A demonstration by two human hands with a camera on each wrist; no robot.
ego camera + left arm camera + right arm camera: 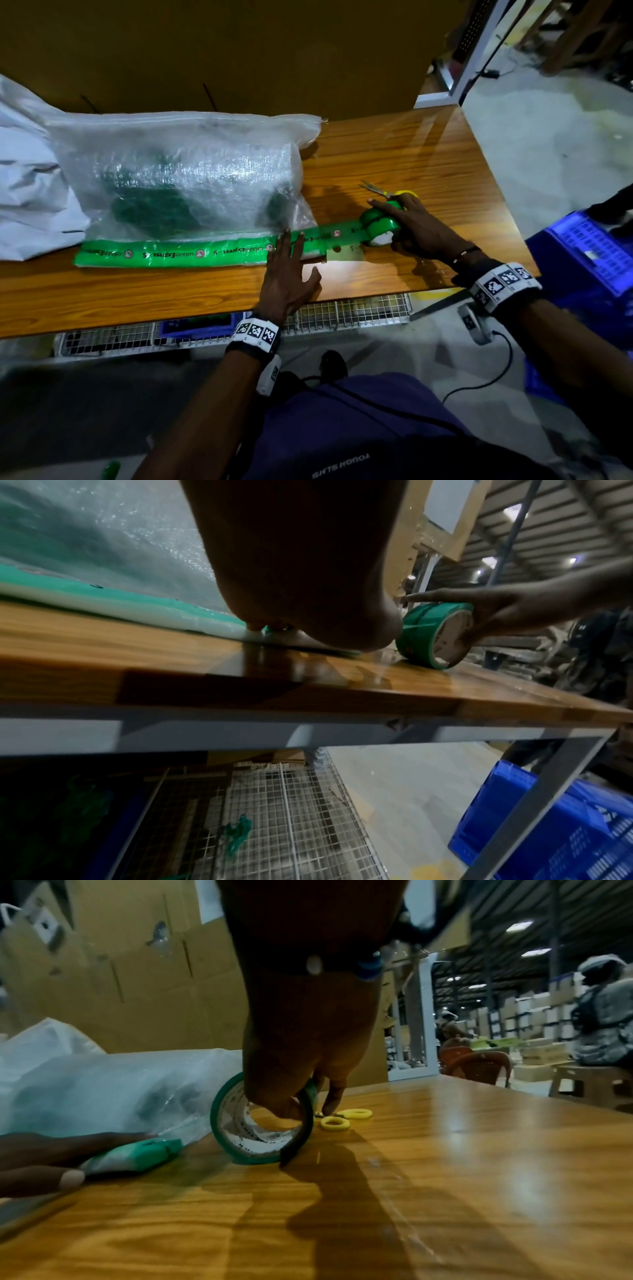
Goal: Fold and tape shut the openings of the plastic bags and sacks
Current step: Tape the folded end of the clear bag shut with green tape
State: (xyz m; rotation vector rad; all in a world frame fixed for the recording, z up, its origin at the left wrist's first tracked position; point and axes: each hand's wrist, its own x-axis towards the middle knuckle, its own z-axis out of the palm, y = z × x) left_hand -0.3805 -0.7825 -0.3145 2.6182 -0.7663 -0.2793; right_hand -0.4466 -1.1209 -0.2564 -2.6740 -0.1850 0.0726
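Observation:
A clear woven plastic sack with dark green contents lies on the wooden table. Its folded near edge is covered by a strip of green printed tape. My left hand lies flat with straight fingers pressing the tape at the sack's right end. My right hand grips the green tape roll, thumb inside its core, standing on edge just right of the sack. The tape runs unbroken from the sack to the roll.
Yellow-handled scissors lie just behind the roll. A white bag sits at the far left. Cardboard stands behind the table. Blue crates sit right of the table, and a wire shelf lies below.

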